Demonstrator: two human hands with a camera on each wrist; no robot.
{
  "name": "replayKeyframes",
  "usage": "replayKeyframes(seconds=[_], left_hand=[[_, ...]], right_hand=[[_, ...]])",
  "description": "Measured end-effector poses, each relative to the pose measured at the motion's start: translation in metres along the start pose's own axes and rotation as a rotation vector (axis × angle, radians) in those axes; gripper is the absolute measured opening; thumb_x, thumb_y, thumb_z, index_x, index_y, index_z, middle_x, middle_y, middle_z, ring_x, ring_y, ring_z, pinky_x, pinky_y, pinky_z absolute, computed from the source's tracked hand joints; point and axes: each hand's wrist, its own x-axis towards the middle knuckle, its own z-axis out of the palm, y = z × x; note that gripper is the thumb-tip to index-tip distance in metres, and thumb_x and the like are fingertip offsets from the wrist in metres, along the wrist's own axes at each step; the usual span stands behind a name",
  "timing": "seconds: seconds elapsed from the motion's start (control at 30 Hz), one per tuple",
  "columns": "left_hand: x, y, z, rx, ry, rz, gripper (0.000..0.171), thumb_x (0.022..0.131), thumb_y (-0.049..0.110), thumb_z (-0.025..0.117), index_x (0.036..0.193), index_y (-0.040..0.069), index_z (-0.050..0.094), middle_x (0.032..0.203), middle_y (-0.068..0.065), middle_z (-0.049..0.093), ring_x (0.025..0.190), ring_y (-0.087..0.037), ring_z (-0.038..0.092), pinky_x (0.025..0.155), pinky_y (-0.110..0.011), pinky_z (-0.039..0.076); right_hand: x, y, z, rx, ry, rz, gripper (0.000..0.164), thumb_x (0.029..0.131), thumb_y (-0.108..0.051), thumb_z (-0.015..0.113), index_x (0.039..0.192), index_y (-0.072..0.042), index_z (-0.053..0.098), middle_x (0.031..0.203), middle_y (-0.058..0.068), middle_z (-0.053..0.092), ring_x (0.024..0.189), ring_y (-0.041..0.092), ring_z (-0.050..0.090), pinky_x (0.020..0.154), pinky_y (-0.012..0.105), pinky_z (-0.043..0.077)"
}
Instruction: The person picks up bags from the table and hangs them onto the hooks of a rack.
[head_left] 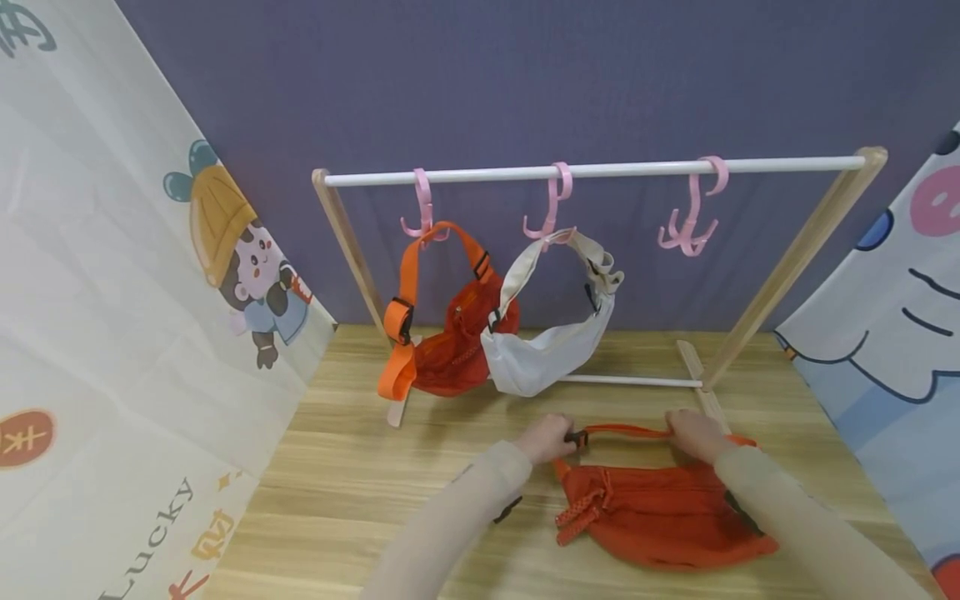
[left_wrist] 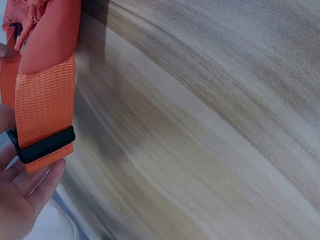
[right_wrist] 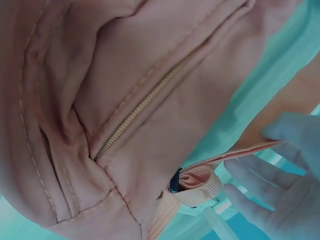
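Observation:
A red-orange waist bag (head_left: 660, 521) lies on the wooden table at the front right, its orange strap (head_left: 626, 430) raised along the far side. My left hand (head_left: 547, 439) holds the strap's left part beside a black buckle (head_left: 578, 439). Up close in the left wrist view, the fingers of that hand (left_wrist: 22, 200) lie behind the webbing and its black slider (left_wrist: 47, 145). My right hand (head_left: 696, 435) grips the strap farther right. In the right wrist view this hand (right_wrist: 280, 185) pinches the strap's edge, and the bag's zipper (right_wrist: 140, 117) fills the middle.
Behind stands a rack with a white rail (head_left: 630, 171) and wooden legs. A red bag (head_left: 457, 350) and a white bag (head_left: 536, 358) hang from two pink hooks; a third pink hook (head_left: 692, 217) holds nothing. Printed cloths (head_left: 112, 275) border the table on both sides.

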Motion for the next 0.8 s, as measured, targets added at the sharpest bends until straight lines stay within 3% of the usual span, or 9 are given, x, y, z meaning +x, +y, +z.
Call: replayKeyframes(seconds=[0.17,0.37,0.6,0.8], left_hand=[[0.001,-0.003,0.002,-0.074,0.013,-0.017,0.017,0.082,0.024,0.061,0.073,0.016,0.049,0.062,0.008,0.048,0.053,-0.006,0.043,0.048,-0.019,0.034],[0.001,-0.004,-0.004,-0.095,0.128,0.018,0.015,0.078,0.022,0.063,0.075,0.016,0.049,0.059,0.009,0.045,0.052,-0.005,0.042,0.048,-0.018,0.033],[-0.004,-0.003,-0.022,-0.055,0.254,0.028,0.018,0.073,0.024,0.061,0.076,0.017,0.045,0.059,0.009,0.046,0.052,-0.007,0.044,0.048,-0.021,0.035],[-0.011,-0.002,-0.038,-0.106,0.230,-0.025,0.019,0.074,0.027,0.060,0.083,0.019,0.045,0.067,0.008,0.053,0.057,-0.008,0.049,0.053,-0.022,0.038]], right_hand=[[0.000,0.003,-0.009,0.045,-0.010,0.011,0.012,0.069,-0.003,0.060,0.067,-0.004,0.047,0.061,0.003,0.050,0.055,0.019,0.049,0.047,0.035,0.038],[-0.001,0.004,-0.022,0.103,0.066,-0.007,0.015,0.074,-0.007,0.058,0.067,-0.006,0.044,0.058,0.000,0.043,0.051,0.014,0.041,0.046,0.031,0.034],[-0.001,0.005,-0.035,0.180,0.138,0.001,0.017,0.076,-0.011,0.060,0.074,-0.005,0.044,0.057,-0.001,0.040,0.050,0.013,0.037,0.046,0.028,0.031],[-0.002,0.002,-0.049,0.259,0.159,0.013,0.018,0.078,-0.011,0.060,0.083,-0.002,0.046,0.055,-0.001,0.039,0.047,0.012,0.036,0.046,0.028,0.030]])
